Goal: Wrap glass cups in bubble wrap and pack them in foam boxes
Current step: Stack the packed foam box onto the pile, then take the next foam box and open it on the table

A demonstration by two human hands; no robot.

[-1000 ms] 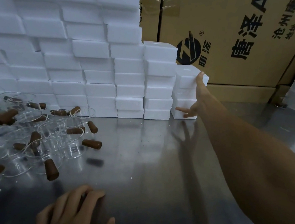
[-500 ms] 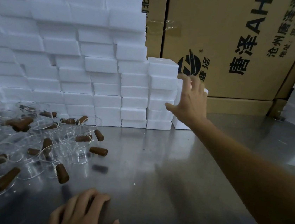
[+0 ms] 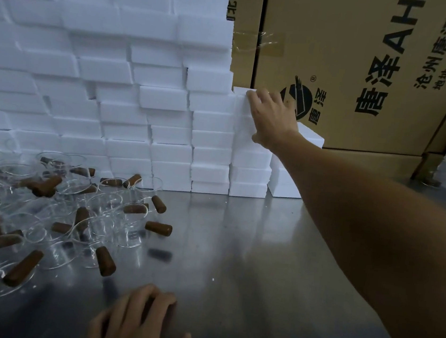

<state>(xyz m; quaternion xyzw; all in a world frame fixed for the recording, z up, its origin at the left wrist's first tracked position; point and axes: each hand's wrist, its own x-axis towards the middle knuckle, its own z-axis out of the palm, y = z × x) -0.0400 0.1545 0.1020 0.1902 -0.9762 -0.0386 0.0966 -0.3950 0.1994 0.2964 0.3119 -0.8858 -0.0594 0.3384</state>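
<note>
- Fingers of the right hand [image 3: 270, 118] curl over the top white rectangular foam box [image 3: 242, 103] of a short column at the stack's right end, gripping it, likely to lift one for packing.
- The left hand [image 3: 140, 323] rests flat and relaxed on the steel table [image 3: 248, 255], holding nothing, seemingly as a brace.
- Clear glass cups with brown cork-like handles [image 3: 100, 210] lie jumbled at left; too overlapped to count, well over a dozen.
- No bubble wrap shows.
- Two printed cardboard cartons [image 3: 367, 60] stand behind.

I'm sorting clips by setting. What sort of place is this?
Probably a packing station in a warehouse or small factory: white foam boxes stacked like a wall, printed cardboard cartons behind, and loose glass cups with brown handles piled on a steel table.
</note>
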